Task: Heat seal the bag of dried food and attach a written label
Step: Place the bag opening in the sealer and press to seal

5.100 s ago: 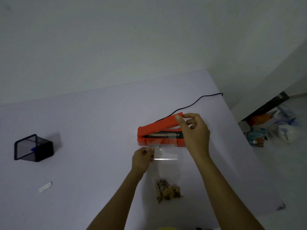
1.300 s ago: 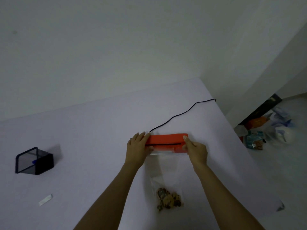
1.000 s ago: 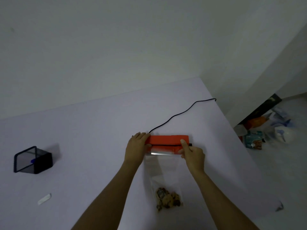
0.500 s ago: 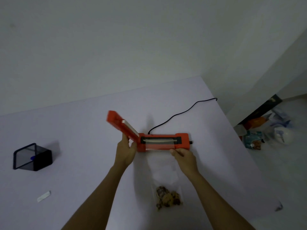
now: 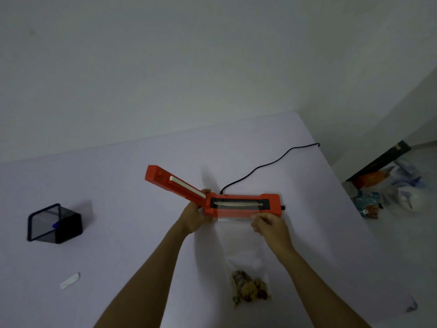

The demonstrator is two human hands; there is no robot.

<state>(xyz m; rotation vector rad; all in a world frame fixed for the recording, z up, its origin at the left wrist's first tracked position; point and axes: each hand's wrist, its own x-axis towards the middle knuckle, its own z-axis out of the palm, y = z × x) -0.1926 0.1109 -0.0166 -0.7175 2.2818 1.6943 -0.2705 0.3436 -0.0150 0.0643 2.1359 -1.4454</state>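
Observation:
An orange heat sealer (image 5: 246, 210) lies on the white table (image 5: 132, 190), its lid (image 5: 172, 184) swung up and to the left. My left hand (image 5: 195, 215) grips the sealer at its hinge end. A clear plastic bag (image 5: 238, 247) stretches toward me, dried food (image 5: 249, 288) bunched at its near end. The bag's top edge rests on the front of the sealer base. My right hand (image 5: 269, 227) pinches that top edge at its right corner. A small white label (image 5: 70, 280) lies flat at the near left.
A black mesh pen holder (image 5: 55, 223) with a blue item inside stands at the left. The sealer's black cord (image 5: 267, 165) runs to the table's far right edge. Packets and bags (image 5: 387, 192) lie on the floor beyond the right edge.
The sealer lid was pressed down by both hands a second ago; my left hand has since lifted it open. My right hand moved to the bag's top edge.

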